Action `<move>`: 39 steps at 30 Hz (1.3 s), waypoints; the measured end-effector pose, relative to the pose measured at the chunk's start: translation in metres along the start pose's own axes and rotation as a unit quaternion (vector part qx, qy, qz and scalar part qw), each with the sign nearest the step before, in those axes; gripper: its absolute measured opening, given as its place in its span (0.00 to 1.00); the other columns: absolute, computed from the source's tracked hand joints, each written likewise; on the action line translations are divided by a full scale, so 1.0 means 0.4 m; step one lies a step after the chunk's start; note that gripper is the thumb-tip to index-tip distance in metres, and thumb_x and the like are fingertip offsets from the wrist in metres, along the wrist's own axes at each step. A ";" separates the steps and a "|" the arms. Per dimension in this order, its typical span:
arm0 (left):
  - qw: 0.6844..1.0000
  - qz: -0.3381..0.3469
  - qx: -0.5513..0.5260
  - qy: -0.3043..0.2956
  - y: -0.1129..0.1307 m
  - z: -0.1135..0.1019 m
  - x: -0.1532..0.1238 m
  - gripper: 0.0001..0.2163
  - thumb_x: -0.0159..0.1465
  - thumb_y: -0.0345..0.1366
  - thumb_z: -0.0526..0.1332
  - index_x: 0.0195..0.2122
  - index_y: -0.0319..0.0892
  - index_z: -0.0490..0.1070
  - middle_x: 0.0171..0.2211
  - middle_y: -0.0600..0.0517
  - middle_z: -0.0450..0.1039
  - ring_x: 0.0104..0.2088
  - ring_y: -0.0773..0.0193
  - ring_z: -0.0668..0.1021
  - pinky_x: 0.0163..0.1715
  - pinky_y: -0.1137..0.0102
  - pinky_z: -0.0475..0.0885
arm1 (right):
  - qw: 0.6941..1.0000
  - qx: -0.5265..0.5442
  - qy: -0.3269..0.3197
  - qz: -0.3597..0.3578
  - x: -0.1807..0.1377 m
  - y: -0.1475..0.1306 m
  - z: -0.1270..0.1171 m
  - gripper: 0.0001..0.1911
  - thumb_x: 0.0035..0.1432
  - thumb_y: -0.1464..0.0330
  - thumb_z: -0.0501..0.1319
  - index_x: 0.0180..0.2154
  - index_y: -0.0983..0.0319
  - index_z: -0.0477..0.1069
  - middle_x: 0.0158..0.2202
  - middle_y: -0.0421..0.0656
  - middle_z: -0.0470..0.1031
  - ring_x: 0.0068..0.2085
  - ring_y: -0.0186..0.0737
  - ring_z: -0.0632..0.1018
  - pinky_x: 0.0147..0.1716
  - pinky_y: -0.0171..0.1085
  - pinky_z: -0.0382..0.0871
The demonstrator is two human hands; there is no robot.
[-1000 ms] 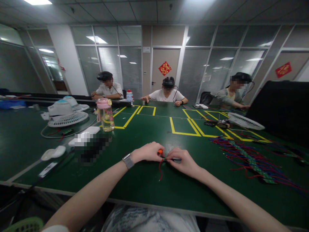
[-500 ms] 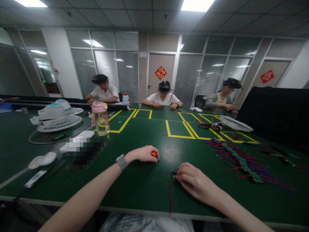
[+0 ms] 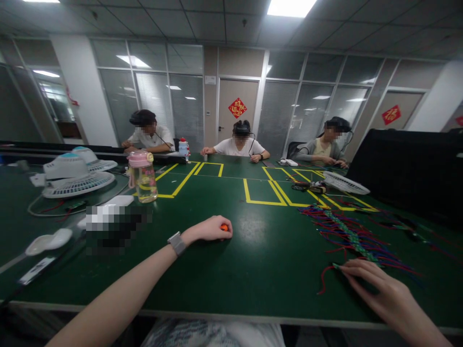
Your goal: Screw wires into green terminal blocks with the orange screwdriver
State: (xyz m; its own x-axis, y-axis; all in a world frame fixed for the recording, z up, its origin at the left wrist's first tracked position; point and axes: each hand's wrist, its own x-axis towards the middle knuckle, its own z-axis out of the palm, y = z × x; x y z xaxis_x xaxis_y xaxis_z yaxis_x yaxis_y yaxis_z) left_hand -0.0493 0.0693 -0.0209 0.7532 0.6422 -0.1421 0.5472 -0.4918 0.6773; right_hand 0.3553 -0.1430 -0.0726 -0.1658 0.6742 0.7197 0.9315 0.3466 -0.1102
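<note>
My left hand (image 3: 210, 228), with a watch (image 3: 176, 243) on its wrist, rests on the green table. Its fingers are curled round a small orange thing (image 3: 224, 228), mostly hidden, whose kind I cannot make out. On the right, my right hand (image 3: 379, 286) pinches a small green circuit board (image 3: 336, 266) at its fingertips. A red wire (image 3: 321, 280) trails from that board over the table. Just beyond this hand lies a long row of circuit boards (image 3: 352, 237) with many red and blue wires.
A pink-lidded bottle (image 3: 143, 178) and white fans (image 3: 77, 178) stand on the left. Yellow tape (image 3: 265, 203) marks rectangles on the green table (image 3: 202, 284). Another white fan part (image 3: 346, 183) and a black box (image 3: 408, 178) are at the right. Three people sit across.
My right hand has moved right with the circuit board and its red wire, up to the near end of the row. My left hand keeps its grip on the orange thing. The view has shifted slightly.
</note>
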 end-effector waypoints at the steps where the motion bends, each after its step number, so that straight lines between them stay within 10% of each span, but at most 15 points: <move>1: 1.000 0.000 -0.001 0.002 -0.001 0.001 0.000 0.11 0.59 0.42 0.61 0.37 0.40 0.74 0.35 0.51 0.75 0.32 0.66 0.75 0.33 0.72 0.69 | 1.000 0.001 0.000 0.019 -0.004 0.011 -0.003 0.21 0.59 0.51 0.58 0.32 0.58 0.81 0.34 0.47 0.82 0.33 0.45 0.83 0.33 0.36 0.81; 11: 1.000 -0.002 0.001 0.013 -0.007 0.010 0.006 0.12 0.59 0.44 0.61 0.37 0.41 0.74 0.34 0.52 0.75 0.30 0.66 0.75 0.31 0.72 0.70 | 0.986 0.014 -0.009 0.163 0.012 0.011 -0.041 0.24 0.53 0.46 0.59 0.30 0.58 0.82 0.33 0.47 0.83 0.34 0.50 0.84 0.35 0.41 0.81; 39: 1.000 -0.003 -0.005 0.020 0.004 0.009 0.003 0.13 0.58 0.44 0.61 0.36 0.40 0.74 0.36 0.50 0.75 0.31 0.65 0.76 0.32 0.71 0.70 | 0.960 0.003 -0.117 0.256 0.012 0.053 -0.019 0.26 0.48 0.42 0.59 0.25 0.56 0.81 0.30 0.44 0.83 0.31 0.51 0.83 0.29 0.39 0.78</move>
State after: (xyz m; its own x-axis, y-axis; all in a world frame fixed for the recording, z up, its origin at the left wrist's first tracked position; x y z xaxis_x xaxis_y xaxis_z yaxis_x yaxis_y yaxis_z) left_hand -0.0463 0.0671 -0.0227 0.7352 0.6676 -0.1175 0.5475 -0.4826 0.6837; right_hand 0.3769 -0.1374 -0.0665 0.2437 0.8854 0.3958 0.9083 -0.0653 -0.4132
